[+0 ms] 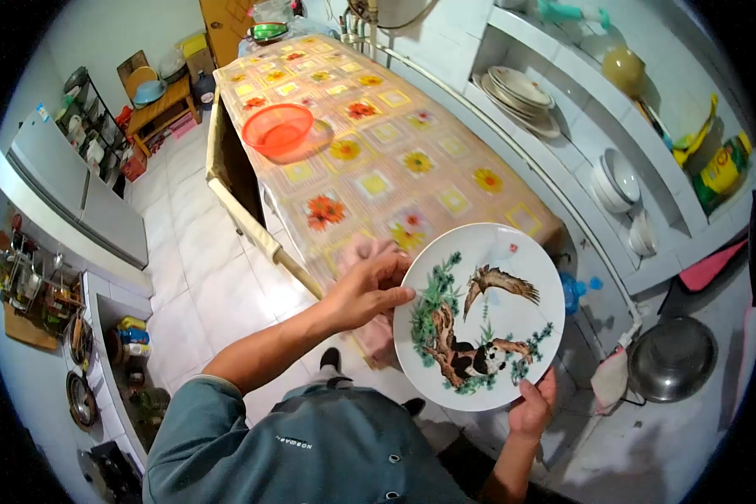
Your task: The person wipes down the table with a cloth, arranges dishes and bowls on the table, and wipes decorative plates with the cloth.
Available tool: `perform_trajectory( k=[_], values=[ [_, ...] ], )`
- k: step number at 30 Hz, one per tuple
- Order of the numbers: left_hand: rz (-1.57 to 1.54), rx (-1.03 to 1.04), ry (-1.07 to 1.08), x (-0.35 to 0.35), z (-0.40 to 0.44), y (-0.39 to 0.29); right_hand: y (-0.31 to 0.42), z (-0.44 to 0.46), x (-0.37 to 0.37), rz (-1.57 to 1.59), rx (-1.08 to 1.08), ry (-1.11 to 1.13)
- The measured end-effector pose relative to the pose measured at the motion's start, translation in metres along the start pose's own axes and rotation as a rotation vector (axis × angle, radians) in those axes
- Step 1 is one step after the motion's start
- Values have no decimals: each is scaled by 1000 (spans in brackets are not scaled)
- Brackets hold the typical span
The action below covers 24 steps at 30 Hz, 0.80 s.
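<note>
A white plate painted with a panda, branches, green leaves and a flying bird is tilted toward me over the near end of the table. At its left rim is my left hand, closed, with the thumb over the edge and the fingers partly behind the plate. A pink cloth is bunched at that hand and hangs below it; part of it is hidden by the hand and plate. My right hand grips the lower right rim, thumb on the front and fingers underneath.
A long table with a flowered cover carries an orange-red basin. On the right, shelves hold stacked plates and white bowls. A metal basin stands low at right. A fridge is at left.
</note>
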<state>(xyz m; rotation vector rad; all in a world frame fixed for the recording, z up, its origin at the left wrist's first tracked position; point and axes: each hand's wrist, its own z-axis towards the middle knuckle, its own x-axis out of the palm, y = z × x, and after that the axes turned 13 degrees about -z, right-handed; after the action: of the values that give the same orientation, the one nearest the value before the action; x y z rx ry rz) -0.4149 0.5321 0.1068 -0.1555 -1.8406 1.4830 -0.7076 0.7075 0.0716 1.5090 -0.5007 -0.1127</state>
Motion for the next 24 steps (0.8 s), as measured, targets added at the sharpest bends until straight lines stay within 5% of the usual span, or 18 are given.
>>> perform_trajectory(
  k=[5, 6, 16, 24],
  values=[
    [187, 32, 5, -87, 2, -71, -15, 20, 91, 64, 111, 97],
    [83, -99, -5, -93, 15, -104, 27, 17, 117, 31, 259, 57],
    [-354, -18, -217, -176, 27, -169, 5, 112, 250, 194, 220, 132],
    [-147, 84, -167, -331, 130, -197, -34, 229, 352, 30, 106, 151]
  ],
)
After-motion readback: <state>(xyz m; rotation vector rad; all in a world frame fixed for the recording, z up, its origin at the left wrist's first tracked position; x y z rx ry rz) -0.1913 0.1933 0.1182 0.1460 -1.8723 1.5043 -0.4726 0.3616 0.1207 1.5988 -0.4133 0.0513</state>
